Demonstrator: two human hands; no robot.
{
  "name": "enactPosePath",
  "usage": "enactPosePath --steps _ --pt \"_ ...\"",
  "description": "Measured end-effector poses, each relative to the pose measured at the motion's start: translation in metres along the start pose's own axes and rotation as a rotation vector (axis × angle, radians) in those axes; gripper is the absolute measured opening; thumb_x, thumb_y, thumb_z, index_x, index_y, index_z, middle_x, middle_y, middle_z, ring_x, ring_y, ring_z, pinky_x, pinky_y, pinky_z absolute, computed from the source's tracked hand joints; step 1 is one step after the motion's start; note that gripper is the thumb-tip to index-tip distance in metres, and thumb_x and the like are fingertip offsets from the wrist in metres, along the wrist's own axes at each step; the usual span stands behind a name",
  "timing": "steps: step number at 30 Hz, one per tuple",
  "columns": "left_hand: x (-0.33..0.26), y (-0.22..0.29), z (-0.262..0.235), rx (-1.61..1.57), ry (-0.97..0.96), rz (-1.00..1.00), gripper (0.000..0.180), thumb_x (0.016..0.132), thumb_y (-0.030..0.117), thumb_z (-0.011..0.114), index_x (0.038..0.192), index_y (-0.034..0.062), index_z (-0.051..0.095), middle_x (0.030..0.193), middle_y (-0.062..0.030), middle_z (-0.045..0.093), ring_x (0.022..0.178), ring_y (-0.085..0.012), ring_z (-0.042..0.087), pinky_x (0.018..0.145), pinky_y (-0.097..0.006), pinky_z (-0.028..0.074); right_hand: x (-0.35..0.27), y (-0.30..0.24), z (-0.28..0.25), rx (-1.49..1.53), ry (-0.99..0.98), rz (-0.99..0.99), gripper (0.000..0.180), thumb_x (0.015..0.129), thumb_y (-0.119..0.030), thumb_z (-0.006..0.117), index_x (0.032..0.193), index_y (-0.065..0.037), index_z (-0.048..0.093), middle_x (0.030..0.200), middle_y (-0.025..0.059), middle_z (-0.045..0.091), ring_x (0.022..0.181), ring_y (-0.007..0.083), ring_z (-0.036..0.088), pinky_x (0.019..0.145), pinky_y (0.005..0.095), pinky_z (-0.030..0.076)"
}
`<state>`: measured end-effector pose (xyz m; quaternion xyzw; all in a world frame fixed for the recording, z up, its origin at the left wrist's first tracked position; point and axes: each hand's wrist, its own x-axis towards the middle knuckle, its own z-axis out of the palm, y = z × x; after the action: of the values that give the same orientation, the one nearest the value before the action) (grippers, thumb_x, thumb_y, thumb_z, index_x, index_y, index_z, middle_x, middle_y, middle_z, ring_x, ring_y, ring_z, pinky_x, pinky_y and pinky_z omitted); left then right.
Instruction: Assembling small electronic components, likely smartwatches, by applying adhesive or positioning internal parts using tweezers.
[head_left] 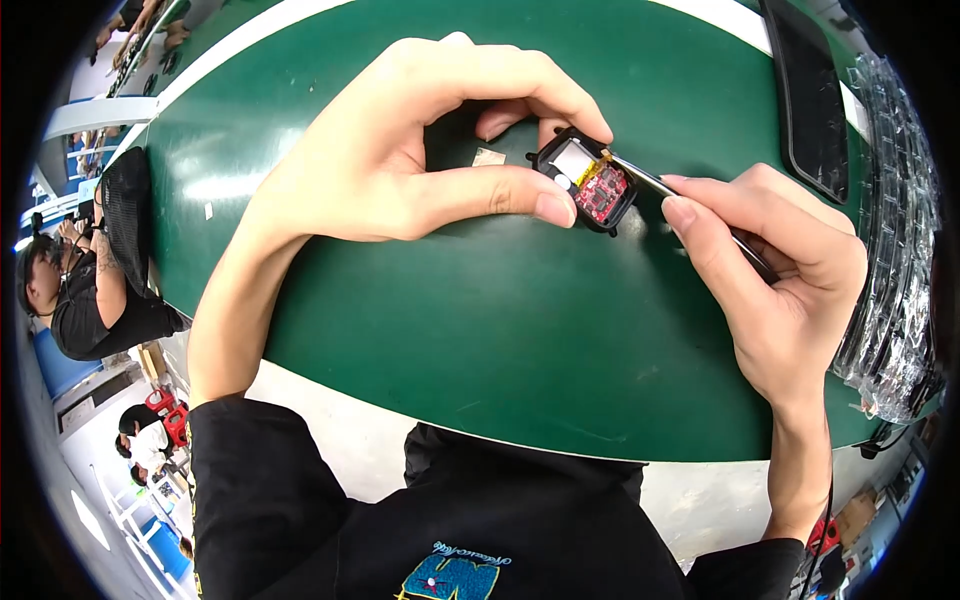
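Above the green tabletop, my left hand [385, 150] grips a small black watch case [590, 182] between thumb and fingers. The case lies open, facing up. Inside it show a red circuit board [603, 193], a silvery-white block [573, 161] and a bit of yellow between them. From the right, my right hand [775, 250] pinches slim tweezers [645, 176], metal at the front and dark toward the back. Their tip meets the upper right edge of the case, by a small gold-coloured part [606, 156]. Whether the tip grasps that part I cannot tell.
A small pale square [488, 157] lies on the green table [480, 340] behind the case. At the far right are a black tray [805, 100] and stacked clear plastic trays [890, 240]. Another person [95, 290] sits at the left, beside a black mesh chair back [126, 220].
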<state>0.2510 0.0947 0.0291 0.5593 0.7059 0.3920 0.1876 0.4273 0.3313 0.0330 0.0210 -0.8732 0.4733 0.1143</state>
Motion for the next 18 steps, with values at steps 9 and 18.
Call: enactPosePath --steps 9,18 --pt "-0.0005 0.0012 0.0007 0.06 -0.011 0.016 0.054 0.072 0.017 0.097 0.123 0.0056 0.082 0.109 -0.0036 0.079 0.083 -0.0163 0.051 0.078 -0.031 0.045 0.0006 0.0023 0.0021 -0.014 -0.016 -0.009 0.014 0.094 0.007 0.08 0.107 0.006 0.085 0.076 0.0018 0.068 0.063 0.0031 0.053 0.055 0.0218 0.033" --pt "0.0022 0.0008 0.0033 0.088 -0.012 0.104 0.046 0.079 0.024 0.096 0.118 0.0048 0.082 0.104 -0.0044 0.081 0.085 -0.0182 0.064 0.072 -0.033 0.044 0.001 -0.0006 0.0033 -0.047 -0.019 -0.018 0.016 0.092 0.008 0.081 0.107 0.005 0.085 0.073 0.0 0.064 0.063 0.003 0.051 0.056 0.0227 0.032"
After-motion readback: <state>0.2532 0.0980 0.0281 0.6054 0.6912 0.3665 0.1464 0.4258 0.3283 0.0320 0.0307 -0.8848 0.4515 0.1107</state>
